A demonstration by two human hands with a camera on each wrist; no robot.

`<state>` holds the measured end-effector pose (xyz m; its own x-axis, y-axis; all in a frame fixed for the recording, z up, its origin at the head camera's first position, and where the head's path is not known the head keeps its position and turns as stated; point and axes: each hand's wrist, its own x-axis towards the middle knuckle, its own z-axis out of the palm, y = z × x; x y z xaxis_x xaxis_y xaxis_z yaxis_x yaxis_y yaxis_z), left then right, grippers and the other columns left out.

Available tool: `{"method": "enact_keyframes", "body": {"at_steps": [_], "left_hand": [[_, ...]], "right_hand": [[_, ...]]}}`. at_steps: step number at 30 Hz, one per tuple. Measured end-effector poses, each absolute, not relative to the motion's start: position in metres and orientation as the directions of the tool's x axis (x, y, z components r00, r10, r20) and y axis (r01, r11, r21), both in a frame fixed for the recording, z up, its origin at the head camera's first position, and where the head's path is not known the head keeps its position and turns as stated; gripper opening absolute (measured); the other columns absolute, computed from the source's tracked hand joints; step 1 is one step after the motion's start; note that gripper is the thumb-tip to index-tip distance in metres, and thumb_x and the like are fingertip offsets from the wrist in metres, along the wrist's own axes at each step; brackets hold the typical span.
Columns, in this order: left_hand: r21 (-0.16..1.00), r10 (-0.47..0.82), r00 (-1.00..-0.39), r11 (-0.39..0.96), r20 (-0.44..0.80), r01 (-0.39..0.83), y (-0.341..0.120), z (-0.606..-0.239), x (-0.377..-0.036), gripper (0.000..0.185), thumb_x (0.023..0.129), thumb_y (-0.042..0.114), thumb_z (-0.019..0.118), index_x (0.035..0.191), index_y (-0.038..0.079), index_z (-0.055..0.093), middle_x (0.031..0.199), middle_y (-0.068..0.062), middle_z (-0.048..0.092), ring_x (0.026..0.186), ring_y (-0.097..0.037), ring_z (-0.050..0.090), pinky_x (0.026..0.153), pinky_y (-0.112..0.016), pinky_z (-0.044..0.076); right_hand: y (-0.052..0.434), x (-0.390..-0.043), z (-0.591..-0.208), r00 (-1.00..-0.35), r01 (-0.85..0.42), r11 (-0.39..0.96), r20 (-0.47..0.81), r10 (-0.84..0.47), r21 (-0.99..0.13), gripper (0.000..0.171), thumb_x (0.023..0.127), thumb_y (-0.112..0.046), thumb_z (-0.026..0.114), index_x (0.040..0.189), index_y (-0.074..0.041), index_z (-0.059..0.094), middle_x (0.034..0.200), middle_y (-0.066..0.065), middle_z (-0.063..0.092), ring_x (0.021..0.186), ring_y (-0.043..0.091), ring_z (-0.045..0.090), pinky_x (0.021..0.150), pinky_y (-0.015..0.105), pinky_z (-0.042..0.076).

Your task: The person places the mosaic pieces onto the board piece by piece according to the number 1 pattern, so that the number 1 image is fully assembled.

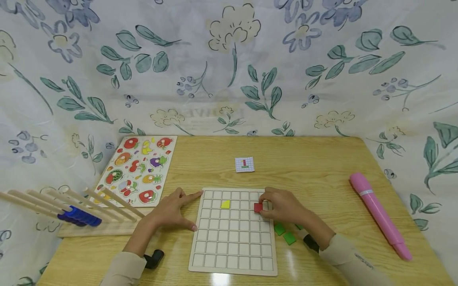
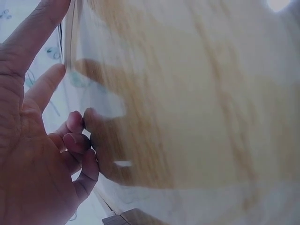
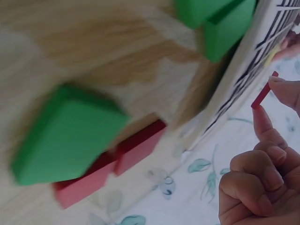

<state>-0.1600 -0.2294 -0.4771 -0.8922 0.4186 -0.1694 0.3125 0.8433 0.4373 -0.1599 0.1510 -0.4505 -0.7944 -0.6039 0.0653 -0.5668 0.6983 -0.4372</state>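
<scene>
A pale wooden grid board (image 1: 232, 273) lies in front of me, with a yellow tile (image 1: 225, 204) in one upper cell. My right hand (image 1: 284, 204) pinches a red square tile (image 1: 258, 207) by its edges between thumb and index finger, over the board's upper right cells. In the right wrist view this red tile (image 3: 265, 90) shows edge-on, the other fingers curled beneath. My left hand (image 1: 173, 210) spreads its straight index finger and thumb against the board's left edge. Its remaining fingers are bent in the left wrist view.
Green tiles (image 1: 289, 238) lie right of the board, with red tiles (image 3: 140, 146) near one. Behind stands a small pattern card (image 1: 245, 164). A fruit puzzle (image 1: 137, 171) and a pegged rack (image 1: 107, 228) with blue rings sit left; a pink marker-shaped object (image 1: 381, 216) lies right.
</scene>
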Motion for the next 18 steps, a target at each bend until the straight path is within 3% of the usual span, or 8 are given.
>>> {"method": "enact_keyframes", "body": {"at_steps": [18], "left_hand": [[0.447,0.425,-0.890,0.837,-0.167,0.317,-0.231,-0.478,-0.161,0.108,0.055,0.072,0.083,0.150,0.039,0.042,0.095,-0.002,0.039,0.071,-0.017,0.035,0.063,-0.030,0.031]], "right_hand": [[0.109,-0.173,-0.445,-0.751,-0.639,0.693,0.078,-0.655,-0.335,0.021,0.083,-0.027,0.079,0.094,-0.010,0.075,0.079,-0.003,0.055,0.060,0.004,0.036,0.053,0.019,0.032]]}}
